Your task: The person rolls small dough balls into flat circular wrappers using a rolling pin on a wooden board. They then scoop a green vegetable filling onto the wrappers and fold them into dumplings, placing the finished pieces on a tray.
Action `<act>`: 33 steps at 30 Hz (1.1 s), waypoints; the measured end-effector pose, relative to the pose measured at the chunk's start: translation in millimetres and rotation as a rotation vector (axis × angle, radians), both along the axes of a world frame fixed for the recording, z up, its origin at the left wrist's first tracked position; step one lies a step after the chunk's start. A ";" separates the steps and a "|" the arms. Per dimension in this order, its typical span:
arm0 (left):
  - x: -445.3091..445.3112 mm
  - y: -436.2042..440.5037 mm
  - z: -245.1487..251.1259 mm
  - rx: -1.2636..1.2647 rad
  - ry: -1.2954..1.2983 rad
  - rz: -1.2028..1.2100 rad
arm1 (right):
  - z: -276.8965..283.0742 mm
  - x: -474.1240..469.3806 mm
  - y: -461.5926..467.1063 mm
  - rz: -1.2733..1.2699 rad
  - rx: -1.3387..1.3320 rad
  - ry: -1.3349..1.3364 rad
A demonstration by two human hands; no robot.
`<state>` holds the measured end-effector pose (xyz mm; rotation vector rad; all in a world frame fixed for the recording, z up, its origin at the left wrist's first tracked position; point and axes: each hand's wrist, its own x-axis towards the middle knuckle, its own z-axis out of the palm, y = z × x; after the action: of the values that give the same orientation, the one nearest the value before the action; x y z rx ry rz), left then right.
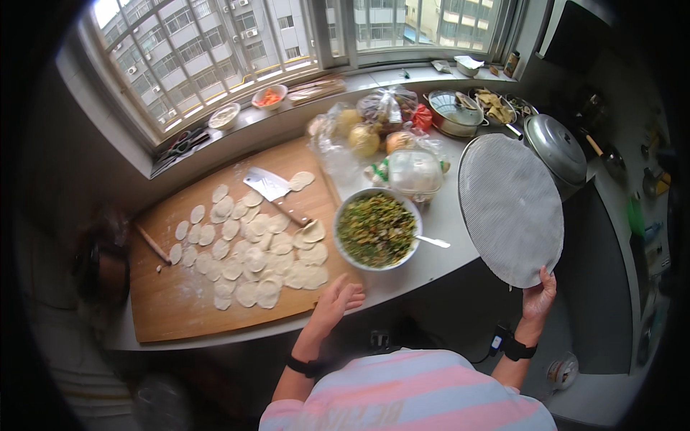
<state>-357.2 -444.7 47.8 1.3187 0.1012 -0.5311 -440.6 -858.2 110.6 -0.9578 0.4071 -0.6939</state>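
Observation:
My right hand (539,296) grips the lower edge of a round, grey-white tray with a fine ribbed surface (509,210), tilted up over the counter's right end. My left hand (338,299) holds nothing; its fingers are spread near the front edge of a wooden board (178,318). Many thin round dough wrappers (253,258) lie on that board, some overlapping. Among them rests a cleaver (269,186) with a wooden handle, and a wooden rolling pin (152,244) is at the left. Just beyond my left hand, a white bowl (338,237) holds chopped green filling (377,229) with a spoon (434,242) in it.
Behind the bowl stand a lidded clear plastic container (415,172) and bags of produce (366,134). A glass-lidded pot (455,113) and a large metal pot (555,148) are at the back right. Small bowls (269,98) and scissors (186,143) line the windowsill.

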 end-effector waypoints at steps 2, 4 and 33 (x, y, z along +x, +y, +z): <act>13.7 -39.2 -9.2 -0.152 -0.003 0.100 | 1.8 8.7 -35.3 0.002 -0.022 0.032; 22.9 -54.8 -7.8 -0.053 0.123 0.130 | 6.1 12.8 -69.1 0.058 -0.090 0.043; 254.2 -224.5 0.2 0.817 -0.494 -0.176 | -17.4 160.5 -82.0 0.407 0.034 0.122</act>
<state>-103.0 -669.2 48.0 2.2383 -0.2363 -0.2947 -280.1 -940.2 93.3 -1.0148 0.3158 -0.2598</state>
